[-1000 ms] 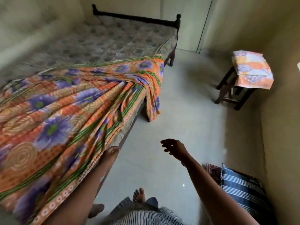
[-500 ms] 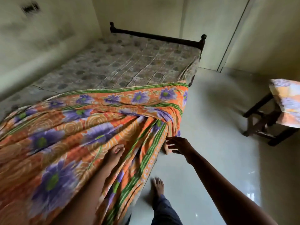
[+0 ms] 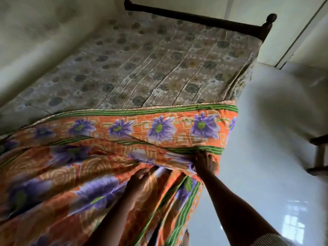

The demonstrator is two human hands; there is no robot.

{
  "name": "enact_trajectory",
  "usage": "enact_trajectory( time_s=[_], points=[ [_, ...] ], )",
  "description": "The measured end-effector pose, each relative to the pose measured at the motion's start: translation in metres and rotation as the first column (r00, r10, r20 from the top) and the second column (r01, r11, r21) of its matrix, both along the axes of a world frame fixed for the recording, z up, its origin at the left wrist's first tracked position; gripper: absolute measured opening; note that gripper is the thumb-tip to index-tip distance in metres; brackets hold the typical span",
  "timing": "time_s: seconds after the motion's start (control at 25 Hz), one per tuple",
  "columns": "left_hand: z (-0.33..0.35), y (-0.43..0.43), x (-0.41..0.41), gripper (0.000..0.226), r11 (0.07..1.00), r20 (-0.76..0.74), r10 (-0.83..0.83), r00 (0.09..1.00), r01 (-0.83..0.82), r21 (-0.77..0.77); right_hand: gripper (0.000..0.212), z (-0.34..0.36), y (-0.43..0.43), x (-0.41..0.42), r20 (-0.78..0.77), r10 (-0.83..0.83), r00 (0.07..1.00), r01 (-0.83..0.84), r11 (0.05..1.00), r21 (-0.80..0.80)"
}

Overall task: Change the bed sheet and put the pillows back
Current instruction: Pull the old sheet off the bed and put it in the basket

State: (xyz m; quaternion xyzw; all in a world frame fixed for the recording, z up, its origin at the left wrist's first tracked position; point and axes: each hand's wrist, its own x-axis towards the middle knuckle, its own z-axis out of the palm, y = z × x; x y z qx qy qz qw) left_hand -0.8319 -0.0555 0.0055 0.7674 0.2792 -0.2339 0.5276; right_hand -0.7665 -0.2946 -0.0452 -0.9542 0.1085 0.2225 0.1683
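Just the one head view here, looking down along the bed. We've got the sheet (image 3: 106, 157), orange with purple flowers and green stripes, spread over the near part of the mattress (image 3: 150, 68). Its striped far edge runs straight across the bed, and the right side spills over the edge toward the floor (image 3: 266, 174). The far part of the mattress is bare, a faded grey-brown pattern with creases, and it ends at the dark rail (image 3: 195, 20) of the frame. Both our hands are on the sheet near the bed's right edge, close together but not touching. The left hand (image 3: 140, 178) has its fingers curled into a bunch of gathered cloth, so that one's gripping. The right hand (image 3: 204, 162) lies on a fold right at the edge, just below the green stripe, with its fingers pointing up the bed. It's a bit blurry, so we honestly can't tell if it's pinching the fold or only pressing on it. The folds fan out from between the two hands. At the far right edge we can see part of a dark stool (image 3: 319, 153).
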Motion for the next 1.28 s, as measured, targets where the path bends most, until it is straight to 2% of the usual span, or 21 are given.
enact_trajectory(
  time_s=[0.08, 0.24, 0.36, 0.44, 0.48, 0.52, 0.56, 0.64, 0.68, 0.72, 0.8, 0.92, 0.96, 1.0, 1.04, 1.08, 1.12, 1.16, 1.2, 1.24, 1.28],
  points=[
    [-0.009, -0.001, 0.008, 0.035, 0.986, -0.111, 0.149, 0.983, -0.156, -0.059, 0.026, 0.000, -0.001, 0.004, 0.028, -0.006, 1.000, 0.005, 0.999, 0.035],
    [-0.002, -0.013, 0.025, 0.041, 0.896, -0.251, 0.365, 0.897, -0.411, -0.168, 0.018, 0.032, -0.010, -0.022, 0.041, 0.012, 0.999, -0.025, 0.942, 0.334],
    [0.013, -0.021, 0.036, 0.043, 0.800, -0.288, 0.480, 0.829, -0.548, -0.243, 0.014, 0.083, -0.003, -0.058, -0.022, -0.045, 0.999, 0.048, 0.736, 0.675],
    [0.013, -0.016, 0.037, 0.040, 0.665, -0.268, 0.571, 0.776, -0.629, -0.403, 0.012, 0.114, -0.003, -0.084, -0.148, -0.010, 0.989, 0.131, 0.529, 0.838],
    [0.013, -0.012, 0.033, 0.033, 0.593, -0.219, 0.637, 0.739, -0.651, -0.473, 0.010, 0.124, -0.005, -0.098, -0.204, 0.045, 0.978, 0.161, 0.463, 0.871],
    [0.015, -0.003, 0.027, 0.022, 0.586, -0.146, 0.681, 0.718, -0.653, -0.480, 0.010, 0.128, -0.009, -0.113, -0.242, 0.081, 0.967, 0.185, 0.431, 0.883],
    [0.018, 0.003, 0.019, 0.011, 0.626, -0.070, 0.687, 0.724, -0.638, -0.448, 0.009, 0.131, -0.012, -0.128, -0.253, 0.080, 0.964, 0.195, 0.433, 0.880],
    [0.038, 0.012, -0.007, 0.024, 0.758, 0.042, 0.606, 0.794, -0.561, -0.332, 0.006, 0.130, -0.013, -0.160, -0.243, -0.044, 0.969, 0.234, 0.479, 0.846],
    [0.048, 0.014, -0.022, 0.036, 0.828, 0.146, 0.552, 0.821, -0.519, -0.211, 0.012, 0.131, -0.012, -0.175, -0.257, -0.147, 0.955, 0.296, 0.461, 0.836],
    [0.055, 0.017, -0.039, 0.041, 0.875, 0.282, 0.474, 0.834, -0.481, -0.049, 0.016, 0.134, -0.010, -0.191, -0.298, -0.244, 0.923, 0.374, 0.379, 0.847],
    [0.078, 0.012, -0.095, 0.035, 0.937, 0.491, 0.233, 0.839, -0.329, 0.118, 0.017, 0.150, -0.001, -0.227, -0.331, -0.316, 0.889, 0.406, 0.215, 0.888],
    [0.101, -0.009, -0.200, 0.023, 0.943, 0.594, -0.169, 0.786, -0.046, 0.329, 0.020, 0.171, 0.029, -0.281, -0.446, -0.271, 0.853, 0.473, 0.042, 0.880],
    [0.106, -0.023, -0.239, 0.016, 0.923, 0.629, -0.317, 0.710, 0.080, 0.375, 0.023, 0.175, 0.043, -0.298, -0.515, -0.253, 0.819, 0.535, 0.015, 0.845],
    [0.104, -0.033, -0.271, 0.011, 0.865, 0.634, -0.470, 0.614, 0.177, 0.470, 0.027, 0.173, 0.054, -0.314, -0.552, -0.242, 0.798, 0.576, 0.037, 0.817],
    [0.095, -0.044, -0.300, 0.009, 0.781, 0.633, -0.617, 0.468, 0.262, 0.567, 0.027, 0.169, 0.063, -0.330, -0.557, -0.242, 0.794, 0.589, 0.082, 0.804],
    [0.087, -0.048, -0.328, 0.012, 0.709, 0.598, -0.702, 0.386, 0.301, 0.638, 0.024, 0.162, 0.069, -0.350, -0.517, -0.255, 0.817, 0.561, 0.148, 0.814],
    [0.078, -0.050, -0.352, 0.015, 0.692, 0.594, -0.721, 0.356, 0.331, 0.642, 0.019, 0.156, 0.071, -0.369, -0.460, -0.286, 0.841, 0.522, 0.205, 0.828],
    [0.077, -0.048, -0.377, 0.023, 0.768, 0.626, -0.640, 0.446, 0.391, 0.507, 0.013, 0.152, 0.071, -0.391, -0.407, -0.331, 0.851, 0.495, 0.249, 0.832],
    [0.076, -0.042, -0.397, 0.031, 0.886, 0.657, -0.456, 0.601, 0.372, 0.275, 0.010, 0.147, 0.066, -0.411, -0.395, -0.377, 0.838, 0.503, 0.251, 0.827],
    [0.079, -0.031, -0.407, 0.032, 0.981, 0.620, -0.163, 0.767, 0.196, 0.016, 0.011, 0.145, 0.061, -0.427, -0.388, -0.405, 0.828, 0.504, 0.233, 0.832],
    [0.083, -0.015, -0.409, 0.026, 0.988, 0.512, 0.112, 0.852, -0.039, -0.151, 0.013, 0.148, 0.055, -0.442, -0.394, -0.426, 0.815, 0.510, 0.202, 0.836]
  ],
)
